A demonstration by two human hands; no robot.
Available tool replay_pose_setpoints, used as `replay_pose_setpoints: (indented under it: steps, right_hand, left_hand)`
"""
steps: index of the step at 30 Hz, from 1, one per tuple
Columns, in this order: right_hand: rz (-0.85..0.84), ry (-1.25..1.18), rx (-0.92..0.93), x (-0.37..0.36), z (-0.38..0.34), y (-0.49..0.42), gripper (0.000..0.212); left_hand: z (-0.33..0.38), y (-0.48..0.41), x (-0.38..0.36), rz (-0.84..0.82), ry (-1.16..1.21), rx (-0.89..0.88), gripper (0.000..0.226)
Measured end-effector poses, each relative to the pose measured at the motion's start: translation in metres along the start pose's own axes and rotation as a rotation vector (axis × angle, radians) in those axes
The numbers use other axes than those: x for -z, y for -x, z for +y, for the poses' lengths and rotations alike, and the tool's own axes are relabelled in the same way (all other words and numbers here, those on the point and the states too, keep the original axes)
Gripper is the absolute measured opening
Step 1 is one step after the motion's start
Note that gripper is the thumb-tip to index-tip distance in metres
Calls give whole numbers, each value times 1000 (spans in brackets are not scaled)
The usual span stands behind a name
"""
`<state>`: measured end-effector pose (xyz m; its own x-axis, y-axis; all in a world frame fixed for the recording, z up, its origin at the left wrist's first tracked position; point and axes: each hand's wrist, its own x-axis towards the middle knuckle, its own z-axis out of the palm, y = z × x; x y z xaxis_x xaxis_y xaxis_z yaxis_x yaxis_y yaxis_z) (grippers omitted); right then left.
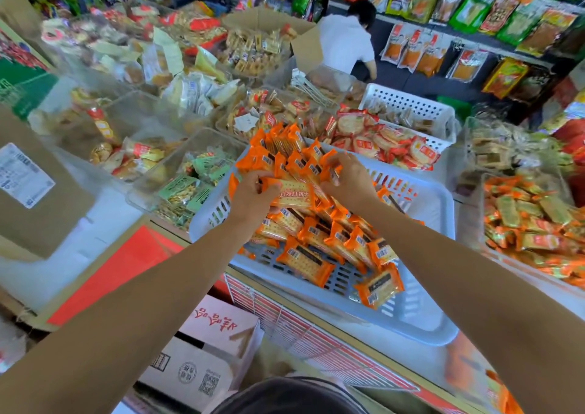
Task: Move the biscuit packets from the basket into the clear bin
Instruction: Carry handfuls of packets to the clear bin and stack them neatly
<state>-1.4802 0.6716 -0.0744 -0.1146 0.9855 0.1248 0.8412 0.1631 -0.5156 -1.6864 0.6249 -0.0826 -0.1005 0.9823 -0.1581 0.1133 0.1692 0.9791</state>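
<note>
Both hands are curled round a bunch of orange foil biscuit packets (291,157), held up at the far end of the pale slotted plastic basket (437,325). The left hand (253,193) grips one side of the bunch and the right hand (348,182) the other. Loose packets (304,261) lie in the basket. A clear plastic bin (482,211) stands just right of the basket, perhaps the one meant.

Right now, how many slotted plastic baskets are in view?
2. The near basket holds orange biscuit packets; the far basket sits behind it toward the right. Others may be hidden among the clutter.
</note>
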Motion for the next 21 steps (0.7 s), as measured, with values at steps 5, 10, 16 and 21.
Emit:
replay_pose_setpoints:
  steps: [5, 10, 16, 21]
  right_hand:
    - [93, -239, 19, 25, -11, 10, 60]
    - [137, -607, -78, 45, -10, 40, 51]
    - [26, -779, -157, 45, 8, 89, 44]
    - [2, -754, -172, 48, 25, 124, 48]
  left_hand:
    - [-1, 6, 0, -24, -9, 5, 25]
    - [-5, 19, -8, -87, 5, -17, 21]
    - [1, 46, -29, -167, 147, 48, 26]
    - [5, 67, -50, -201, 132, 10, 24]
